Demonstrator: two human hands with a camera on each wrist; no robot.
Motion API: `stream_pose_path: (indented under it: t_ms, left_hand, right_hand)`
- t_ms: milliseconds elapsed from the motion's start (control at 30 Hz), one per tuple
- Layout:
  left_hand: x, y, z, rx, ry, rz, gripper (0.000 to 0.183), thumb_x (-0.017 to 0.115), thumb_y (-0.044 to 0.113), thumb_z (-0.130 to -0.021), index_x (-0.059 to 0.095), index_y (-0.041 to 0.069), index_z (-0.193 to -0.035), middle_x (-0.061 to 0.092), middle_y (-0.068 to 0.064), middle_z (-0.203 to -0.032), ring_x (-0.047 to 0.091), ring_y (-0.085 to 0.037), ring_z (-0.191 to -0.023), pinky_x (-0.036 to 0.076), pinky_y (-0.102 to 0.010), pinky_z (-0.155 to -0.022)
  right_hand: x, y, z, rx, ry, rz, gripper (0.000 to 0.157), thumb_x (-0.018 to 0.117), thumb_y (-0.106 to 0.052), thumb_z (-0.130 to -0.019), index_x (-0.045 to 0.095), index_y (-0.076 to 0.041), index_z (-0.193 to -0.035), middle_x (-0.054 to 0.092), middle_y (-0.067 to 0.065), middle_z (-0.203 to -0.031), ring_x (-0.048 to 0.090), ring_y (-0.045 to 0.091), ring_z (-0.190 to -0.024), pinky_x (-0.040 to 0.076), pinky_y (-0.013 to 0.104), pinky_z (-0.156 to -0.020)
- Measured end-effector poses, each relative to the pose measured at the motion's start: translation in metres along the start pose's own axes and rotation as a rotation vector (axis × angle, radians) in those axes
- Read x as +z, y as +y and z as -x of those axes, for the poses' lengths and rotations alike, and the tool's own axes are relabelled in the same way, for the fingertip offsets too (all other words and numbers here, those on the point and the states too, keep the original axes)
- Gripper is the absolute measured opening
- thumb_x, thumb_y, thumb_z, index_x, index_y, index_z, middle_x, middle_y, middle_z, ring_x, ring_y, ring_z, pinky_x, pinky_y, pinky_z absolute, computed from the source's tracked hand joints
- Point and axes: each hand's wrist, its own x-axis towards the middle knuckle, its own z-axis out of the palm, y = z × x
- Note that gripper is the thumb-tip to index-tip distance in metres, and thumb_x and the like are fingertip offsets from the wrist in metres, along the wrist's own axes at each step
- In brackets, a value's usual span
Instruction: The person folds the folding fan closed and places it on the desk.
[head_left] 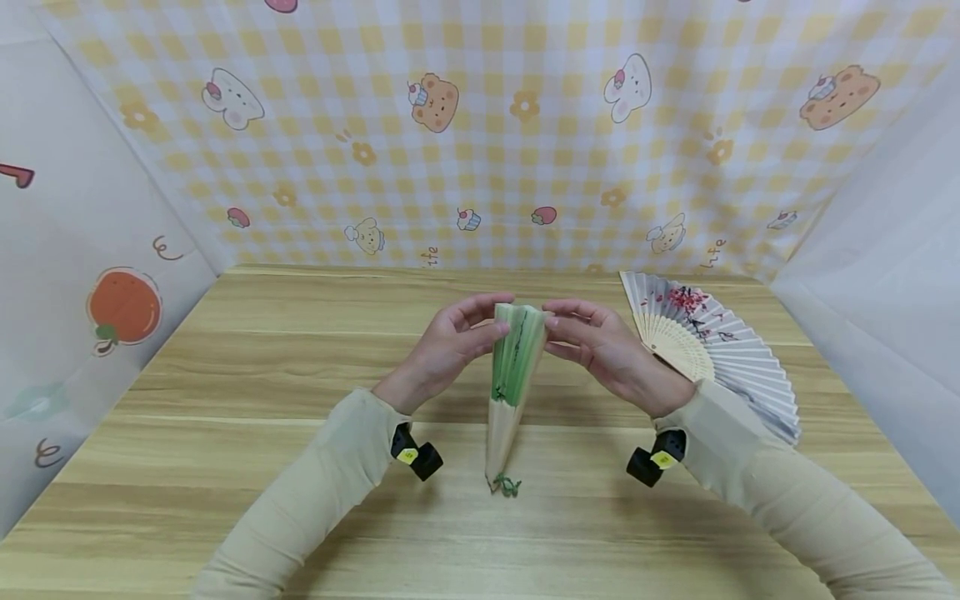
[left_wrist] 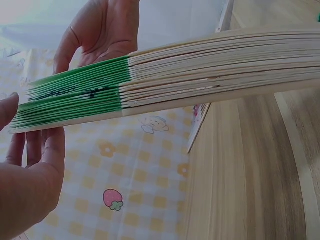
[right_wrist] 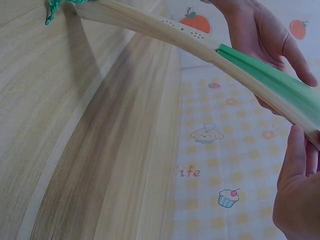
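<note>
A mostly folded green hand fan stands tilted on its narrow end between both hands, its pleats bunched and its pale wooden ribs pointing toward me. At its top left edge my left hand pinches it, thumb in front and fingers behind. My right hand holds the opposite top edge between thumb and fingers. Dark markings cross the green pleats in the left wrist view. A green cord hangs from the pivot end, at the table surface.
An open white fan with pink blossoms lies on the wooden table to the right, partly behind my right forearm. A yellow checked cloth hangs along the back, with white cloth at both sides.
</note>
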Motion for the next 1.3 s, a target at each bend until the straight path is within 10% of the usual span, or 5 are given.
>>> stream_pose_path:
  t_ms: [1300]
  left_hand:
    - [0.0054, -0.0026, -0.0042, -0.044, 0.127, 0.027, 0.038, 0.054, -0.004, -0.084, 0.045, -0.006, -0.121, 0.055, -0.004, -0.095, 0.054, -0.011, -0.082, 0.048, -0.024, -0.071]
  right_hand:
    - [0.0072, 0.0101, -0.0019, -0.123, 0.026, 0.16, 0.026, 0.055, -0.004, -0.087, 0.051, 0.001, -0.112, 0.056, 0.002, -0.099, 0.056, 0.013, -0.091, 0.045, 0.032, -0.086]
